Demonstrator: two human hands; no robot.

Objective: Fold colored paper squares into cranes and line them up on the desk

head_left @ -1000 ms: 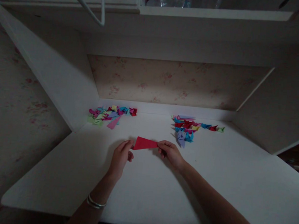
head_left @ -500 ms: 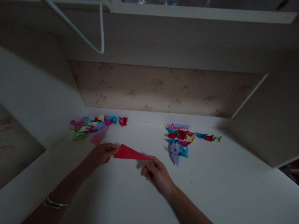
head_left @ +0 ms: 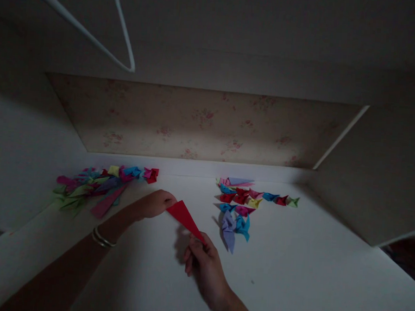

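A folded piece of red paper (head_left: 186,219), long and tapering, is held above the white tabletop (head_left: 278,270) between my two hands. My left hand (head_left: 158,203), with bangles at the wrist, pinches its wide upper-left end; the fingertips are partly hidden. At the narrow lower-right end, my right hand (head_left: 202,259) is closed, thumb and forefinger on the tip. Left of my left hand lies a pile of coloured folded papers (head_left: 103,185), with a long pink folded strip (head_left: 107,201) nearest the wrist.
Rows of small folded paper figures (head_left: 242,197) stand right of my hands, with a lilac folded figure (head_left: 228,228) and a blue one (head_left: 242,226) in front. Behind is a floral-papered back wall (head_left: 205,123). A bent white rod (head_left: 91,38) hangs at upper left. Side panels (head_left: 362,182) flank the table.
The red paper has turned from nearly level to slanting down to the right. My right hand has come lower, and my left hand has rolled over its end. The camera view has shifted.
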